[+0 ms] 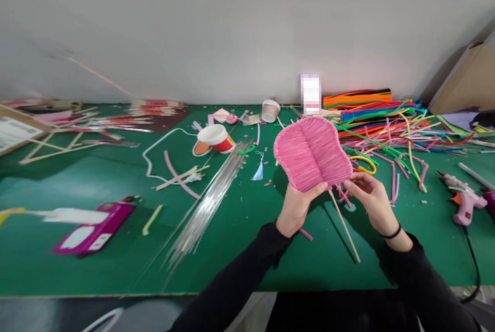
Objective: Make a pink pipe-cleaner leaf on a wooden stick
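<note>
I hold a pink fan-shaped piece made of tightly laid pink pipe cleaners, raised over the green table. My left hand grips its lower edge from below, thumb on the front. My right hand pinches its lower right corner, where loose pink ends stick out. A thin wooden stick runs down from the fan's base between my hands. Both arms wear black sleeves, and a black band circles my right wrist.
A heap of coloured pipe cleaners lies at the back right, a pink glue gun with its black cord at the right. A bundle of silver wires, a paper cup, a magenta box and wooden sticks lie on the left.
</note>
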`<state>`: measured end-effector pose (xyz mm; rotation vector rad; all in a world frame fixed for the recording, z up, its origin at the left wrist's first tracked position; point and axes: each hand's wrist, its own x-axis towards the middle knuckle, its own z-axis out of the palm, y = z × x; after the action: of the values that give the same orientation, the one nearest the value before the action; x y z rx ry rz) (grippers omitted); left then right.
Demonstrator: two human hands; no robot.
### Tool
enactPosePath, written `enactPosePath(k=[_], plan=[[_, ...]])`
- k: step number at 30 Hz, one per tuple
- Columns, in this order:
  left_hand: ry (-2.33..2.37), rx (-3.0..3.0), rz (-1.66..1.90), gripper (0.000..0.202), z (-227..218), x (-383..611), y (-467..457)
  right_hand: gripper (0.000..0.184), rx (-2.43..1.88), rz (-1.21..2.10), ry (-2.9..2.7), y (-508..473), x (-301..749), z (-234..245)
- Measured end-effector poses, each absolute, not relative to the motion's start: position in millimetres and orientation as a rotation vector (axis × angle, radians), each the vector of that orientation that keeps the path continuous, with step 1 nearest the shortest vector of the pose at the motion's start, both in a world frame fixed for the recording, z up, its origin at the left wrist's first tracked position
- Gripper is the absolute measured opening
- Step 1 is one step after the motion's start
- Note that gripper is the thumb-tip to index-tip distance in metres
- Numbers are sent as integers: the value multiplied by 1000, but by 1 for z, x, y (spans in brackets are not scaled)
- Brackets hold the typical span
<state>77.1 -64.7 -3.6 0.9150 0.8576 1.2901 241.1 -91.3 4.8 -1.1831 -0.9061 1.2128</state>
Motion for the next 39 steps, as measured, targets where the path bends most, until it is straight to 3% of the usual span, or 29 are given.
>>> enactPosePath(k=[15,23,29,33,39], plan=[[922,1001,1291,42,-9,77,-65,27,-1179,1140,-876,-93,241,4],[789,753,1177,52,10,78,-67,23,-1107,1154,-969,-96,244,6],[779,663,1102,56,16,76,-67,14,-1195,703,-1270,-103,249,6],[776,649,1107,48,10,76,-66,8,-1222,320,-1474,-103,251,3],[771,677,1126,42,5,76,-67,19,-1152,-178,-1713,-100,252,5]])
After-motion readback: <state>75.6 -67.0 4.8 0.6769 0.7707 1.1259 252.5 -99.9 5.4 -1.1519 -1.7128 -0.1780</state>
